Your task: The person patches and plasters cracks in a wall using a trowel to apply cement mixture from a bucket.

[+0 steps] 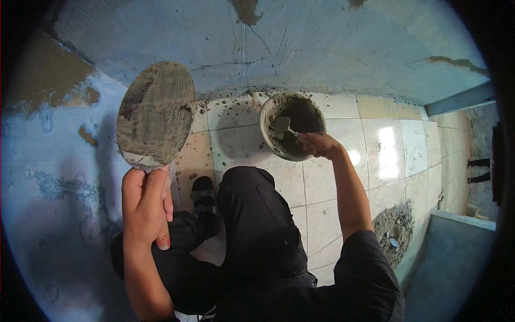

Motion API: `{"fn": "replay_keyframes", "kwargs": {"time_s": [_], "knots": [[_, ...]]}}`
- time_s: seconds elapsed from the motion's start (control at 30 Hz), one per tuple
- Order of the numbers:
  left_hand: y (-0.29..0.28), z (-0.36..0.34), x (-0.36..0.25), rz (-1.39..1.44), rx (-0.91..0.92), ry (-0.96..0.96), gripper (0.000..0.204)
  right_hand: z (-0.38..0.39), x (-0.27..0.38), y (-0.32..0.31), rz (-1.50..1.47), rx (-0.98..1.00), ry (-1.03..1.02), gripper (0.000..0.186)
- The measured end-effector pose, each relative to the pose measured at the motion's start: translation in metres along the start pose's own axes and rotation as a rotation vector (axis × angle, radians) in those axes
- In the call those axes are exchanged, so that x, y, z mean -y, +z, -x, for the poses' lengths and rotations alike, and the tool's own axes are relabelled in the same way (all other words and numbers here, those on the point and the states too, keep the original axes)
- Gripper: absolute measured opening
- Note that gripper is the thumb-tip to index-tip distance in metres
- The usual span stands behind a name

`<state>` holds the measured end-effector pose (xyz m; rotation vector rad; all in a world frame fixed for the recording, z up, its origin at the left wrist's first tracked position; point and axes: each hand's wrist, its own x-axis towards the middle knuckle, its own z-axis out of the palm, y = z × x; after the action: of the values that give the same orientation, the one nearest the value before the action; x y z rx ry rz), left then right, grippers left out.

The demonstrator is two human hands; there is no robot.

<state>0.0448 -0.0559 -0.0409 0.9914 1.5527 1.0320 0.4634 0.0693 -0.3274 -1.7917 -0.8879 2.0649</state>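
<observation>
My left hand (144, 201) grips the red-tipped handle of an oval, mortar-streaked board (154, 110), held up at the left near the wall. My right hand (320, 146) holds the handle of a small trowel (281, 124) inside a round bucket (265, 139) of grey mortar. The trowel's blade shows in the bucket, and clumps of mortar cling to the inner wall around it.
Cracked, patched blue walls (322, 53) run ahead and left. The tiled floor (375, 172) has scattered crumbs and a heap of rubble (390, 225) at right, beside a pale low partition (456, 257). My bent legs (252, 220) are below. Dark shapes show through an opening at far right.
</observation>
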Motion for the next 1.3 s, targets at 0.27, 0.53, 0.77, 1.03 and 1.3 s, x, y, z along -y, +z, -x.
{"fn": "replay_keyframes", "kwargs": {"time_s": [0.27, 0.53, 0.77, 1.03, 1.3], "knots": [[0.002, -0.014, -0.005, -0.041, 0.099, -0.050, 0.023, 0.076, -0.003, 0.011, -0.250, 0.148, -0.266, 0.048], [0.005, -0.016, -0.012, 0.018, 0.162, -0.027, 0.034, 0.100, 0.041, 0.079, -0.481, 0.216, -0.549, 0.047], [-0.018, -0.020, -0.025, 0.190, 0.030, 0.132, 0.032, 0.195, 0.274, 0.228, -0.378, 0.340, -0.983, 0.032], [-0.048, -0.058, -0.020, 0.286, -0.036, 0.282, 0.041, 0.265, 0.491, 0.362, 0.447, -0.410, -1.855, 0.031], [-0.063, -0.063, -0.035, 0.298, -0.023, 0.276, 0.043, 0.282, 0.552, 0.416, 0.703, -0.862, -2.017, 0.030]]}}
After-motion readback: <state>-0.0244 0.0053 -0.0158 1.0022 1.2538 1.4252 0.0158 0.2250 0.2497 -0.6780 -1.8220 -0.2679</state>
